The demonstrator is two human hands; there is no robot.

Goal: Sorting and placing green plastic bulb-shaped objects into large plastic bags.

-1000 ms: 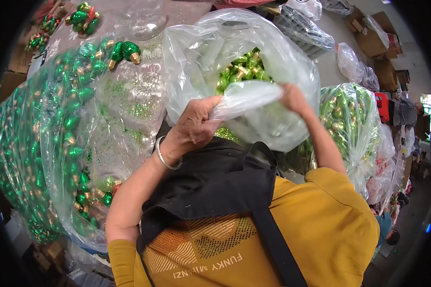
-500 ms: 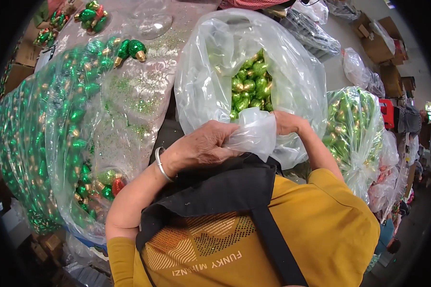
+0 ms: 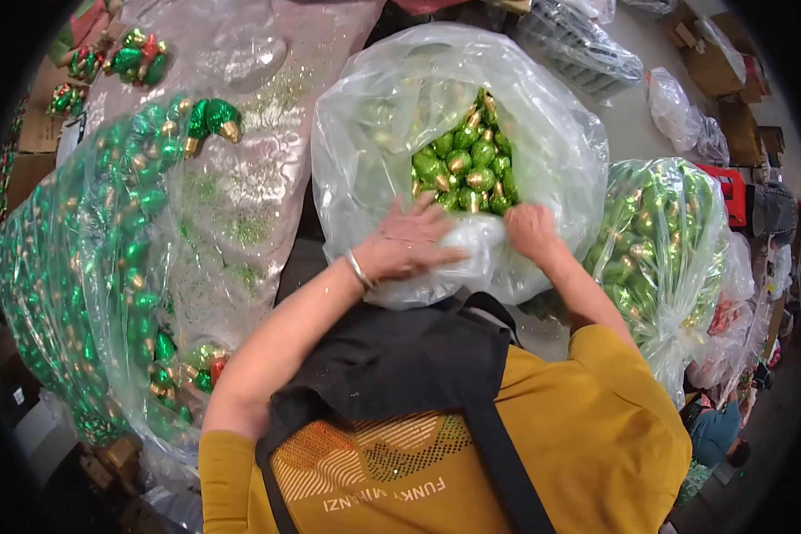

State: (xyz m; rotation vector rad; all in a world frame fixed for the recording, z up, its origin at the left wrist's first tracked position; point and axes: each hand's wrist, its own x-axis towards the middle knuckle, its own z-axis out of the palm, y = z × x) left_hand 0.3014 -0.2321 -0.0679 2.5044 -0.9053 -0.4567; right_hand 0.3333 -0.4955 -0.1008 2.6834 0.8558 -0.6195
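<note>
The left hand [image 3: 409, 245] lies flat, fingers spread, on the near side of the clear plastic bag [image 3: 374, 151] of green and gold ornaments [image 3: 463, 165], while the right hand [image 3: 532, 233] beside it pinches the bag's gathered film, ornaments heaped just beyond both.

Thin, clear, crinkled plastic forms the large bag [image 3: 374, 151], glossy where light hits. Inside, light-green baubles [image 3: 461, 169] gleam with shiny foil-like skin and gold metallic caps. Green glitter [image 3: 240, 227] dusts the smooth pink plastic sheet [image 3: 320, 53].
</note>
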